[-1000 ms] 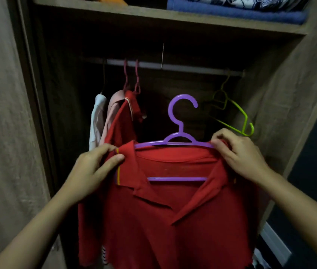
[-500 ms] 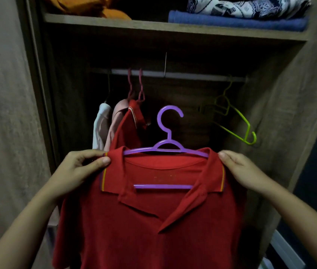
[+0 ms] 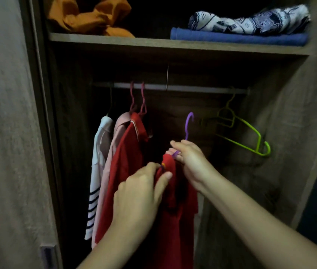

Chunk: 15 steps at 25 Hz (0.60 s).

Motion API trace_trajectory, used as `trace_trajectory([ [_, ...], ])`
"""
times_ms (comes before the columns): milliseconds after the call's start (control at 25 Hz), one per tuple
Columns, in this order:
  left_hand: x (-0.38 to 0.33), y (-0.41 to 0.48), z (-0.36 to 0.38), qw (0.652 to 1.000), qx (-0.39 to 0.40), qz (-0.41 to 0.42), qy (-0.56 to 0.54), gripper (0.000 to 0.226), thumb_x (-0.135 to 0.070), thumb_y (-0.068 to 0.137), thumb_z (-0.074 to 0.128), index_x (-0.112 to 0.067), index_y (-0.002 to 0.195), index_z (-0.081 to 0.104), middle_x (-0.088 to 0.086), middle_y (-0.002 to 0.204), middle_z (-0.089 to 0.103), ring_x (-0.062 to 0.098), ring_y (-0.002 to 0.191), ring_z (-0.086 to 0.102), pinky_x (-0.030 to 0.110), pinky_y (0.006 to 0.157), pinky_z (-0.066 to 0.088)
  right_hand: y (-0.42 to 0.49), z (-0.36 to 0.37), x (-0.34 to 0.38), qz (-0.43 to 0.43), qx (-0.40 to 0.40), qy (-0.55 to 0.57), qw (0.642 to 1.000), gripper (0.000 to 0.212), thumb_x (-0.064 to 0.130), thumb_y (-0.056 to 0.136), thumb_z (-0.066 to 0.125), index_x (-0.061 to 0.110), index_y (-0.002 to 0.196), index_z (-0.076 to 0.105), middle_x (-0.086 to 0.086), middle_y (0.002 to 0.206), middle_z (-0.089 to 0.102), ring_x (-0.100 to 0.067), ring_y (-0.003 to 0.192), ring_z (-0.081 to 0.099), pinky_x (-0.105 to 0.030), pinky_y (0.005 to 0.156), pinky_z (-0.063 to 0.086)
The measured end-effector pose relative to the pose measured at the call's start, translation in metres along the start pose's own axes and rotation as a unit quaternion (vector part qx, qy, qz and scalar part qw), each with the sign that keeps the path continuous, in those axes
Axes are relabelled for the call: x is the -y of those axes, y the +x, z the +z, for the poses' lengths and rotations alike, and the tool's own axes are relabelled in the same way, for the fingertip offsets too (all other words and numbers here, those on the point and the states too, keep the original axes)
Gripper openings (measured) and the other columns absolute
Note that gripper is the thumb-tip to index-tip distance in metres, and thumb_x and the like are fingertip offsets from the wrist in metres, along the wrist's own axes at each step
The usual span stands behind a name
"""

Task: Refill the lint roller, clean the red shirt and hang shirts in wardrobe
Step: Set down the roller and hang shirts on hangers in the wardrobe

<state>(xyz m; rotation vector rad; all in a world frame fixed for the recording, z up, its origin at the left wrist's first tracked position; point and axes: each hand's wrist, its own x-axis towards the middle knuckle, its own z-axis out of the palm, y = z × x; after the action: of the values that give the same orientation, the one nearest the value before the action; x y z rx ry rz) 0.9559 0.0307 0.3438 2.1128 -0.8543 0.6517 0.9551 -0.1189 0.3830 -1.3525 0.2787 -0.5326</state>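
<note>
Holding: you have the red shirt (image 3: 173,220) on its purple hanger (image 3: 186,129), lifted inside the wardrobe (image 3: 289,133) and turned edge-on to you.
Left hand (image 3: 138,195): your thumb and fingers are pinched together on the near shoulder of the red shirt, at the end of the hanger's arm.
Right hand (image 3: 192,162): your fingers are curled round the purple hanger just under its hook, at the shirt's neck.
Purple hanger: the hook stands upright, below the rail (image 3: 192,88) and apart from it, in the gap between the hung clothes and the green hangers (image 3: 259,142).
Red shirt: it drops from your hands in dark folds and runs out of the bottom of the view, near the second red shirt (image 3: 126,171) on its left.
Rail: a pale bar runs across the wardrobe under the shelf (image 3: 153,42).
Hung clothes: at the left of the rail, from left to right, are a white striped shirt (image 3: 98,171), a pink shirt (image 3: 118,136) and the second red shirt, the last two under pink hanger hooks (image 3: 142,94).
Green hangers: they are bare and tilted, at the right end of the rail.
Shelf: it holds a crumpled orange cloth (image 3: 87,14) on the left and a patterned cloth (image 3: 250,20) lying on a folded blue cloth (image 3: 231,37) on the right.
Door (image 3: 4,133): it fills the left edge of your view.
</note>
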Motion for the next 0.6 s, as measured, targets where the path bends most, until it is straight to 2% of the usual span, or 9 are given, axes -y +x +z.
trace_trajectory([
  [80,-0.006,0.023,-0.007,0.999,0.002,-0.010,-0.047,0.060,-0.076,0.077,0.024,-0.034,0.103,0.057,-0.009,0.092,0.069,0.018,0.091,0.065,0.039,0.079,0.050,0.009,0.001,0.008,-0.011,-0.018,-0.034,0.999,0.069,0.016,0.080,0.067,0.008,0.137,0.028,-0.013,0.099,0.063,-0.020,0.087,0.064,-0.030,0.075,0.051],
  [120,-0.003,0.043,-0.009,0.997,-0.031,-0.011,-0.065,0.058,-0.071,0.081,0.029,-0.029,0.103,0.061,-0.005,0.095,0.070,0.019,0.094,0.063,0.038,0.082,0.049,0.014,0.001,0.012,-0.016,-0.017,-0.048,0.999,0.067,0.014,0.076,0.071,0.006,0.131,0.034,-0.012,0.102,0.063,-0.020,0.086,0.065,-0.026,0.068,0.052],
  [200,0.014,0.094,-0.004,0.997,-0.077,-0.023,-0.013,0.045,-0.050,0.087,0.047,-0.014,0.111,0.060,0.009,0.112,0.064,0.027,0.108,0.056,0.037,0.091,0.043,0.028,0.003,0.022,-0.027,-0.019,-0.079,0.996,0.061,0.002,0.071,0.073,0.002,0.122,0.042,-0.006,0.104,0.061,-0.014,0.080,0.063,-0.020,0.054,0.049],
  [240,0.022,0.118,0.001,0.997,-0.061,-0.037,0.039,0.046,-0.041,0.088,0.052,-0.008,0.119,0.054,0.017,0.122,0.056,0.033,0.115,0.049,0.039,0.096,0.038,0.035,0.005,0.027,-0.031,-0.022,-0.093,0.995,0.059,-0.004,0.069,0.071,0.001,0.121,0.043,-0.004,0.107,0.058,-0.013,0.082,0.062,-0.020,0.052,0.046],
  [320,0.035,0.158,0.014,0.988,0.018,-0.075,0.134,0.056,-0.033,0.086,0.057,-0.001,0.130,0.040,0.024,0.133,0.041,0.040,0.121,0.040,0.042,0.102,0.031,0.056,0.005,0.038,-0.046,-0.032,-0.121,0.991,0.060,-0.015,0.067,0.065,-0.007,0.123,0.046,-0.006,0.101,0.055,-0.025,0.098,0.063,-0.021,0.055,0.043],
  [400,0.042,0.182,0.028,0.976,0.075,-0.100,0.178,0.062,-0.029,0.085,0.060,0.003,0.130,0.033,0.026,0.133,0.042,0.041,0.122,0.041,0.042,0.101,0.033,0.076,0.005,0.047,-0.061,-0.037,-0.142,0.987,0.058,-0.020,0.066,0.057,-0.012,0.122,0.046,-0.005,0.087,0.053,-0.031,0.104,0.061,-0.020,0.051,0.042],
  [520,0.044,0.202,0.048,0.980,0.103,-0.126,0.110,0.055,-0.020,0.085,0.060,0.003,0.127,0.033,0.027,0.126,0.052,0.042,0.116,0.052,0.043,0.094,0.042,0.101,0.001,0.058,-0.083,-0.045,-0.157,0.983,0.053,-0.018,0.064,0.054,-0.012,0.116,0.048,-0.019,0.101,0.060,-0.030,0.106,0.061,-0.020,0.050,0.040],
  [560,0.040,0.205,0.055,0.982,0.109,-0.119,0.095,0.050,-0.017,0.085,0.058,0.002,0.125,0.035,0.027,0.123,0.054,0.043,0.115,0.053,0.043,0.092,0.043,0.110,0.001,0.061,-0.092,-0.040,-0.162,0.982,0.053,-0.015,0.060,0.056,-0.011,0.112,0.051,-0.018,0.100,0.060,-0.030,0.107,0.060,-0.020,0.052,0.040],
  [600,0.035,0.206,0.062,0.984,0.117,-0.105,0.085,0.047,-0.015,0.085,0.058,0.000,0.123,0.036,0.027,0.121,0.056,0.044,0.113,0.054,0.043,0.091,0.044,0.119,0.000,0.064,-0.097,-0.031,-0.163,0.981,0.051,-0.011,0.056,0.056,-0.009,0.108,0.054,-0.012,0.091,0.059,-0.028,0.103,0.062,-0.018,0.050,0.041],
])
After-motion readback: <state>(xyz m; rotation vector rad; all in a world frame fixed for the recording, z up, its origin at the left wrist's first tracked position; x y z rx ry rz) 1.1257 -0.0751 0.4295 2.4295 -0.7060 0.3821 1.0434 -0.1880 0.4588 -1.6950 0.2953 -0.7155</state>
